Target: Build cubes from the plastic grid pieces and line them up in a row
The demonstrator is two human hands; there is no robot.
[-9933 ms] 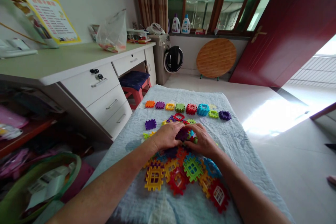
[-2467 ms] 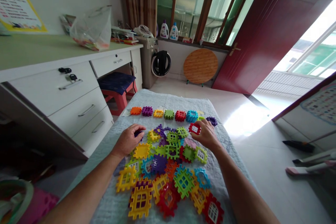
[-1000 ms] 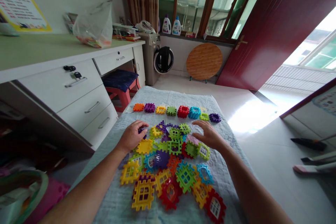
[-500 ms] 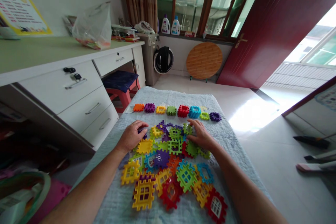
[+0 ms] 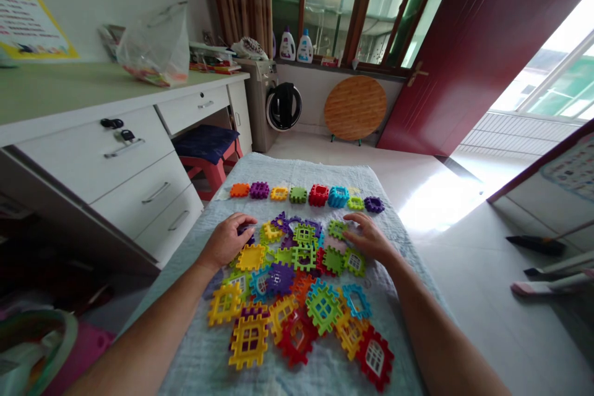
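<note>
My left hand [image 5: 227,240] rests at the left edge of a loose pile of plastic building pieces, thumb and fingers apart around a dark purple piece [image 5: 247,235]. The piece is partly hidden, and no firm grip on it shows. On the other side, my right hand [image 5: 370,239] is open, fingers stretched toward a green piece [image 5: 337,229]. A green window piece [image 5: 355,262] lies below that hand. Between my hands are a yellow square piece [image 5: 252,257] and a green frame piece [image 5: 304,257]. Nearer to me lie yellow, red and blue pieces, among them a red window piece [image 5: 375,356].
Behind the pile runs a row of small stacks sorted by colour, including a red stack [image 5: 318,195] and a blue stack [image 5: 338,197]. A pale blue cloth [image 5: 297,167] covers the table. At left stand a white desk [image 5: 134,158] and a stool [image 5: 208,145].
My right hand has moved right, away from the pile, and the green pieces beside it are more exposed. My left hand stays about where it was. The view has shifted slightly.
</note>
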